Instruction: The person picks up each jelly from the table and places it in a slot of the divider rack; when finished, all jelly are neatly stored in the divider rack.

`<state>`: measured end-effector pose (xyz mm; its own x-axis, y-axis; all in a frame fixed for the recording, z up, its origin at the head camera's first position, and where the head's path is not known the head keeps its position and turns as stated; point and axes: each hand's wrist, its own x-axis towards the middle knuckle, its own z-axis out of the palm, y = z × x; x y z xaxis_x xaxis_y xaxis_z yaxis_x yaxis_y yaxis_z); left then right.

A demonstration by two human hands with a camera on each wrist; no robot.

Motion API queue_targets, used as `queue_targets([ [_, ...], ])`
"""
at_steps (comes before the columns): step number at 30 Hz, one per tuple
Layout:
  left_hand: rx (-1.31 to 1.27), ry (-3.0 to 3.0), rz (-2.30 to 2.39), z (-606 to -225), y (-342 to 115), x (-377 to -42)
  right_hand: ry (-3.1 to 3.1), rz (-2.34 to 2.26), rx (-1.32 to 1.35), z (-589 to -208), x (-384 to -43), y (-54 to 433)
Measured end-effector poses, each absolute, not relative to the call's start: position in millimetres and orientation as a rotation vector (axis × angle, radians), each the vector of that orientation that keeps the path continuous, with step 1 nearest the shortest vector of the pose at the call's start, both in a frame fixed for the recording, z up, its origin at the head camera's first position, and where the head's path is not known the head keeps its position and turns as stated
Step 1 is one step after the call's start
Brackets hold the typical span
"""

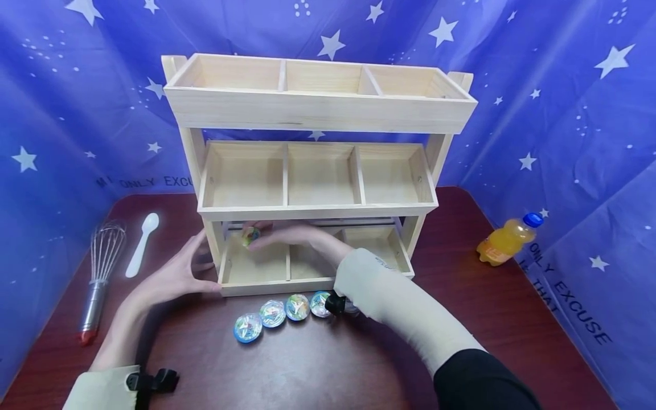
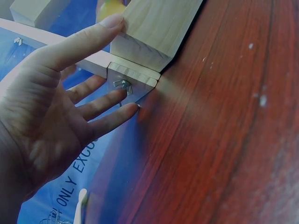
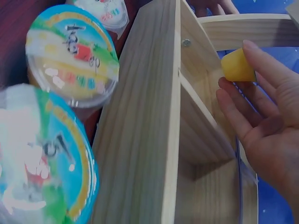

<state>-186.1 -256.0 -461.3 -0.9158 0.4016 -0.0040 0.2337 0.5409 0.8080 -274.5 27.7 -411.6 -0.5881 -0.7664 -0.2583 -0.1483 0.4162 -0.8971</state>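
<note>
My right hand pinches a small yellow jelly cup between thumb and fingertips. It holds the cup inside the left compartment of the bottom tray of a wooden three-tier shelf. Spread wide, my left hand touches that tray's front left corner with its thumb. Its other fingers extend beside the shelf's foot, around a wing-nut bolt. Several jelly cups with printed lids stand in a row before the shelf; my right wrist partly covers the rightmost in the head view.
A whisk and a white spoon lie at the left of the dark red table. An orange drink bottle is tipped over at the right. Blue star-printed cloth surrounds the table.
</note>
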Motion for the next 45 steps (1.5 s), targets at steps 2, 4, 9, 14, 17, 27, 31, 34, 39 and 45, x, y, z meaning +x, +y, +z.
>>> queue_targets([
  [2, 0.536, 2.586, 1.308, -461.4, -254.6, -186.1, 2.017, -1.195, -0.784, -413.2, -274.0, 24.6],
  [4, 0.535, 2.578, 1.314, -461.1, -253.7, -185.8, 2.026, -1.207, -0.814, -415.4, -273.6, 21.9],
  [9, 0.538, 2.571, 1.319, -458.6, -252.6, -185.6, 2.057, -1.202, -0.871, -418.9, -272.2, 15.5],
  [14, 0.526, 2.569, 1.321, -456.7, -252.7, -186.1, 2.119, -1.148, -0.870, -421.7, -270.8, 8.3],
  [17, 0.518, 2.574, 1.315, -456.6, -252.9, -186.1, 2.153, -1.115, -0.858, -423.0, -270.3, 5.3],
  [27, 0.520, 2.584, 1.308, -458.1, -254.0, -186.8, 2.297, -0.965, -0.875, -427.8, -269.0, 0.2],
  [31, 0.521, 2.593, 1.306, -458.4, -254.0, -187.7, 2.356, -0.908, -0.901, -427.5, -267.8, 0.4],
  [34, 0.515, 2.600, 1.301, -458.1, -253.7, -187.9, 2.369, -0.885, -0.927, -426.5, -267.3, 0.9],
  [39, 0.509, 2.597, 1.302, -458.5, -253.6, -187.4, 2.405, -0.807, -1.002, -425.1, -266.2, 2.3],
  [45, 0.514, 2.580, 1.312, -458.0, -253.4, -186.9, 2.400, -0.767, -1.087, -423.0, -265.8, 5.5],
])
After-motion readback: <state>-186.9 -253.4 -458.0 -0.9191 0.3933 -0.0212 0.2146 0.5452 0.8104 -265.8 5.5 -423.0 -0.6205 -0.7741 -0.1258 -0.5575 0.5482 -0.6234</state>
